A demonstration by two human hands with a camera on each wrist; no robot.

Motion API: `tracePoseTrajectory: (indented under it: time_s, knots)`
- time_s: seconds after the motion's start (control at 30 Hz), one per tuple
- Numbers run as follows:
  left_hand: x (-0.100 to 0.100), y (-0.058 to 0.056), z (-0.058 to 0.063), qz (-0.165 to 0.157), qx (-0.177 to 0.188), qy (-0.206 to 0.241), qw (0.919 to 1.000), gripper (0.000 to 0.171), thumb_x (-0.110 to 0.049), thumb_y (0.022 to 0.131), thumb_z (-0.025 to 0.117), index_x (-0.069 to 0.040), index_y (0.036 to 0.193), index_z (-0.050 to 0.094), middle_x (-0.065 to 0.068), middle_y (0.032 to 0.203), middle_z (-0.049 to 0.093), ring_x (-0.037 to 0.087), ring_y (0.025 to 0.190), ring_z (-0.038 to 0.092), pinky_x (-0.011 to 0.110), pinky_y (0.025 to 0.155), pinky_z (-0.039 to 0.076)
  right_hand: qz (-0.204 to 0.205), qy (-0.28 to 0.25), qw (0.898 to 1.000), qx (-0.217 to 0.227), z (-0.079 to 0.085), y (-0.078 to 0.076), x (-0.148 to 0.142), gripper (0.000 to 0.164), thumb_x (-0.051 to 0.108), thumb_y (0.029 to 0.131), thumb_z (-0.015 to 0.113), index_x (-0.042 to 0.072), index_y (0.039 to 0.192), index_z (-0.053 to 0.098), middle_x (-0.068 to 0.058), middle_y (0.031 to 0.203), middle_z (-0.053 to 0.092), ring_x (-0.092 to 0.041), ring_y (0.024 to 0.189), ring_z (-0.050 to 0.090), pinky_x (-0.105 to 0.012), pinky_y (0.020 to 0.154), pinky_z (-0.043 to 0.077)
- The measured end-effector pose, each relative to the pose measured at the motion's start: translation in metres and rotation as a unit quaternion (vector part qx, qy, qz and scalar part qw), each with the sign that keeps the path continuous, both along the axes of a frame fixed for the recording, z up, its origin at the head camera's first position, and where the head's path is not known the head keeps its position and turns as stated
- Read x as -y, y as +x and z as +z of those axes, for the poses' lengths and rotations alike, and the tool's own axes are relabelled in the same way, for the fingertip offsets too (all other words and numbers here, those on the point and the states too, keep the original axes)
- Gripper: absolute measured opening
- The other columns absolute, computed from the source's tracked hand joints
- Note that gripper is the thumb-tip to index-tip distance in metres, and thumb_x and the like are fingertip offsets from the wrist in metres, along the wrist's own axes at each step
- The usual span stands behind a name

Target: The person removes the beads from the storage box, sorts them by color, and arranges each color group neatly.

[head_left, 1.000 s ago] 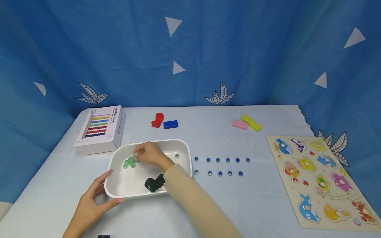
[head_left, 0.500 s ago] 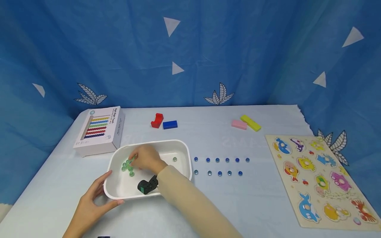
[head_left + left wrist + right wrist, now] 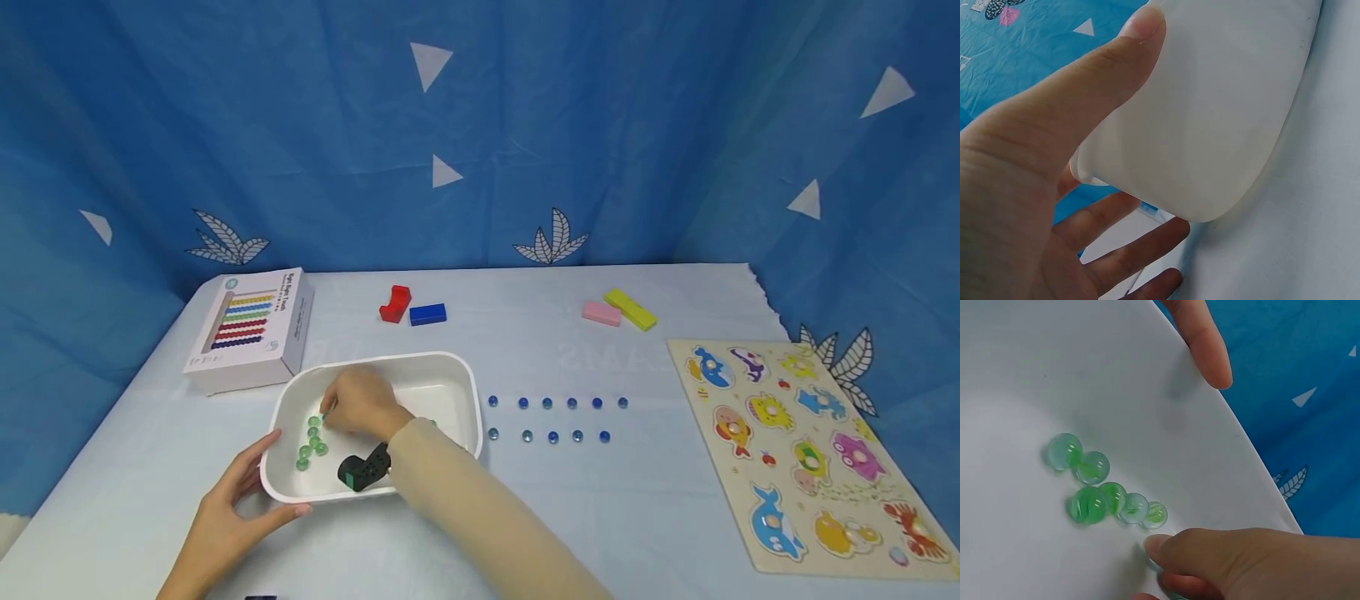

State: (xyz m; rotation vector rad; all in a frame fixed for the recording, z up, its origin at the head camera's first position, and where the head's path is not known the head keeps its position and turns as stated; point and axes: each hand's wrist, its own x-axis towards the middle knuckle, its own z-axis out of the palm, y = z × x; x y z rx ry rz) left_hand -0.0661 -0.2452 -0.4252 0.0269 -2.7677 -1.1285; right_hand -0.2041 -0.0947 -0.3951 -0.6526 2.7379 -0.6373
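Marbles [image 3: 315, 442] have spread toward the tray's [image 3: 442, 387] near side, likely easier to separate, while left hand [image 3: 231, 507] holds its corner and right hand [image 3: 363, 402] seemingly pinches another.

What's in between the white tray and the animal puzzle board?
In the head view, two rows of bluish marbles, six and five, lie between the white tray and the puzzle board.

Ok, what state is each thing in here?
Left hand: gripping the tray.
Tray: open-topped.
Right hand: curled inside it, apparently pinching a mostly hidden marble.
Green marbles: loose in the tray.
Bluish marbles: lined in two rows.
Box: lying flat.
Puzzle board: flat, pieces on it.
Coloured blocks: lying untouched.
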Motion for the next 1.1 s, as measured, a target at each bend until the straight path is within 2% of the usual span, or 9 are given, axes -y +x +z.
tracePoseTrajectory:
  time_s: [0.17,0.37,0.43,0.63,0.73,0.83,0.97,1.03,1.1]
  knots:
    - [-0.001,-0.002,0.0,-0.004,-0.004,0.004,1.0,0.089,-0.031,0.063,0.081,-0.034,0.138,0.032,-0.038,0.127,0.027,-0.029,0.1,0.029,-0.006,0.079,0.031,-0.02,-0.031,0.998,0.044,0.001,0.0,-0.003,0.011,0.027,0.076,0.069,0.03,0.087,0.07,0.015,0.055,0.056,0.001,0.043,0.051,-0.013,0.05,0.037]
    - [-0.003,-0.003,-0.001,-0.006,-0.001,0.003,1.0,0.089,-0.031,0.063,0.081,-0.033,0.138,0.033,-0.039,0.125,0.027,-0.029,0.099,0.03,-0.005,0.078,0.032,-0.007,-0.147,0.984,0.101,0.012,0.001,-0.011,0.009,0.025,0.078,0.069,0.024,0.086,0.068,0.013,0.067,0.057,-0.006,0.05,0.058,-0.016,0.052,0.043]
    - [-0.002,-0.003,0.0,-0.001,0.009,-0.003,1.0,0.089,-0.034,0.063,0.08,-0.034,0.138,0.031,-0.032,0.129,0.03,-0.029,0.099,0.029,-0.005,0.078,0.032,0.007,-0.193,0.975,0.114,0.019,0.002,-0.017,0.01,0.023,0.079,0.068,0.023,0.089,0.068,0.011,0.07,0.058,-0.009,0.054,0.06,-0.016,0.053,0.044]
    - [0.0,-0.002,0.003,0.008,0.038,-0.01,0.9992,0.09,-0.039,0.064,0.079,-0.037,0.139,0.028,0.006,0.139,0.038,-0.03,0.097,0.025,-0.006,0.076,0.031,0.05,-0.309,0.941,0.126,0.045,0.014,-0.043,0.017,0.022,0.082,0.066,0.018,0.098,0.068,0.009,0.081,0.062,-0.01,0.06,0.063,-0.017,0.06,0.049]
    - [0.0,-0.002,0.003,0.005,0.04,-0.006,0.9992,0.09,-0.038,0.064,0.079,-0.037,0.138,0.028,0.009,0.139,0.039,-0.03,0.098,0.026,-0.006,0.076,0.031,0.074,-0.355,0.925,0.11,0.058,0.02,-0.067,0.018,0.019,0.083,0.065,0.015,0.1,0.067,0.003,0.089,0.064,-0.011,0.062,0.062,-0.019,0.06,0.05]
    - [-0.001,-0.002,0.004,0.002,0.03,-0.002,0.9995,0.09,-0.036,0.064,0.079,-0.036,0.138,0.029,-0.004,0.139,0.038,-0.03,0.098,0.028,-0.006,0.077,0.031,0.086,-0.385,0.915,0.084,0.068,0.023,-0.095,0.019,0.015,0.083,0.064,0.012,0.102,0.065,-0.002,0.095,0.063,-0.013,0.066,0.06,-0.02,0.06,0.05]
    - [0.0,-0.001,0.002,0.0,0.013,0.005,0.9999,0.09,-0.032,0.063,0.081,-0.033,0.138,0.032,-0.026,0.13,0.034,-0.028,0.098,0.032,-0.006,0.078,0.032,0.066,-0.401,0.913,0.041,0.073,0.026,-0.135,0.019,0.013,0.083,0.064,0.01,0.101,0.063,-0.004,0.098,0.063,-0.013,0.074,0.056,-0.021,0.063,0.049]
    - [0.0,-0.001,0.002,0.002,0.012,0.006,0.9999,0.09,-0.032,0.063,0.081,-0.033,0.138,0.032,-0.023,0.132,0.035,-0.028,0.098,0.032,-0.006,0.078,0.032,0.038,-0.399,0.916,0.026,0.072,0.028,-0.157,0.019,0.012,0.083,0.063,0.009,0.101,0.062,-0.005,0.098,0.062,-0.014,0.077,0.055,-0.022,0.065,0.049]
    - [0.001,-0.001,0.001,0.005,0.021,0.003,0.9998,0.091,-0.034,0.063,0.081,-0.034,0.138,0.031,-0.01,0.137,0.037,-0.028,0.097,0.031,-0.005,0.077,0.032,0.001,-0.39,0.921,0.014,0.069,0.03,-0.181,0.018,0.01,0.082,0.062,0.009,0.101,0.062,-0.005,0.098,0.062,-0.015,0.077,0.055,-0.023,0.064,0.05]
